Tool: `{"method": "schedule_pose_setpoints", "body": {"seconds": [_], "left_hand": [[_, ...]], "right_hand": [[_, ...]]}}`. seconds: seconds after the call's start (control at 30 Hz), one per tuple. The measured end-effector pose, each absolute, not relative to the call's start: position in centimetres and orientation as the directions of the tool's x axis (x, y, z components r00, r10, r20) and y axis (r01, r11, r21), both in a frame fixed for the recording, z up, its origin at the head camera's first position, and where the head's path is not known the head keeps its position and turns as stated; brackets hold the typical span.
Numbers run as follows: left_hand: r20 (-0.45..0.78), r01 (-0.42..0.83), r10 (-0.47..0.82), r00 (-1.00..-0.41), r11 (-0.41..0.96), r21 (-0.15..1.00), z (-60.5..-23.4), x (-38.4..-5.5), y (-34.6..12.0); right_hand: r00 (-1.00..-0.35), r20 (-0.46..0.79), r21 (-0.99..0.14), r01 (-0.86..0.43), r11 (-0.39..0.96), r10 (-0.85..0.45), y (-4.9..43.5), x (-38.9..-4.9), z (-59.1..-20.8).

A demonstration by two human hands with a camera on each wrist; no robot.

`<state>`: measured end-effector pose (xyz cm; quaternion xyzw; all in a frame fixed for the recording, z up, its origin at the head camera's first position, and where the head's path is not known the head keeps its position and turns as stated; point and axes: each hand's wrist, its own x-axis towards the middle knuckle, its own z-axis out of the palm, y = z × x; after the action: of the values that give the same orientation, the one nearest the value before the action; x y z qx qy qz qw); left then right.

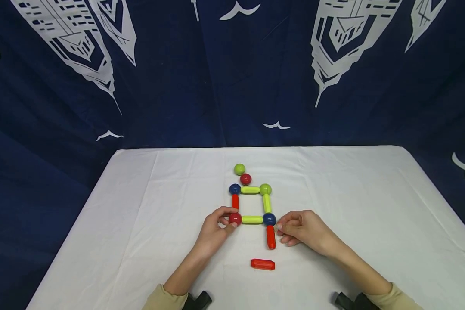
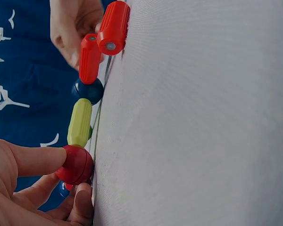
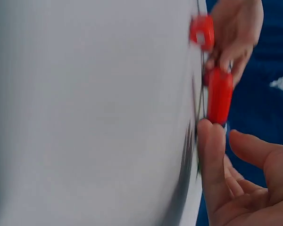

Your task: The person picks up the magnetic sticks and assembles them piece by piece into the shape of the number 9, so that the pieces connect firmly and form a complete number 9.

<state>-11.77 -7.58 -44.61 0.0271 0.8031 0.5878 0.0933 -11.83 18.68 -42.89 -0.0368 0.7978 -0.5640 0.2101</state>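
A square of building rods and balls lies on the white-covered table. My left hand [image 1: 214,230] pinches the red ball [image 2: 77,165] at its near left corner between thumb and fingers. A red rod [image 1: 235,201] runs from there to a blue ball [image 1: 234,189]; yellow-green rods [image 1: 250,190] form the other sides, with a green ball [image 1: 265,189] at the far right. From the near right blue ball [image 1: 269,219], another red rod [image 1: 271,237] sticks out towards me. Just right of that joint is my right hand [image 1: 308,230], its thumb and fingertips apart with nothing between them.
A loose red rod [image 1: 262,264] lies on the near side of the square. Beyond the far side sit a loose red ball [image 1: 246,179] and a loose green ball [image 1: 239,169]. A dark blue printed curtain [image 1: 232,86] hangs behind the table [image 1: 170,185].
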Motion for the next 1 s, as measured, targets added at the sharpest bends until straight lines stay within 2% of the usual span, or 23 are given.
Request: {"method": "schedule_pose_setpoints", "body": {"seconds": [0.17, 0.27, 0.37, 0.57, 0.77, 1.0], "left_hand": [[-0.117, -0.066, 0.149, -0.982, 0.312, 0.948, -44.6, -11.8, -7.7], [-0.12, -0.069, 0.15, -0.981, 0.309, 0.949, -44.7, -11.8, -7.7], [-0.124, -0.072, 0.151, -0.981, 0.308, 0.948, -44.8, -11.8, -7.7], [-0.126, -0.075, 0.151, -0.98, 0.305, 0.949, -44.7, -11.8, -7.6], [-0.126, -0.075, 0.152, -0.98, 0.301, 0.951, -44.7, -11.8, -7.6], [-0.119, -0.07, 0.151, -0.981, 0.299, 0.952, -44.8, -11.8, -7.7]], "right_hand": [[-0.959, -0.101, -0.851, -0.054, 0.522, -0.265, 19.5, -15.1, -42.6], [-0.948, -0.006, -0.81, -0.181, 0.557, -0.317, 19.8, -17.5, -42.4], [-0.926, 0.04, -0.799, -0.255, 0.544, -0.375, 19.7, -19.7, -42.4], [-0.878, 0.068, -0.817, -0.322, 0.479, -0.474, 18.5, -23.5, -42.4], [-0.819, 0.085, -0.844, -0.362, 0.396, -0.568, 16.7, -25.8, -42.8], [-0.821, 0.065, -0.848, -0.345, 0.402, -0.567, 14.8, -26.8, -43.6]]}}
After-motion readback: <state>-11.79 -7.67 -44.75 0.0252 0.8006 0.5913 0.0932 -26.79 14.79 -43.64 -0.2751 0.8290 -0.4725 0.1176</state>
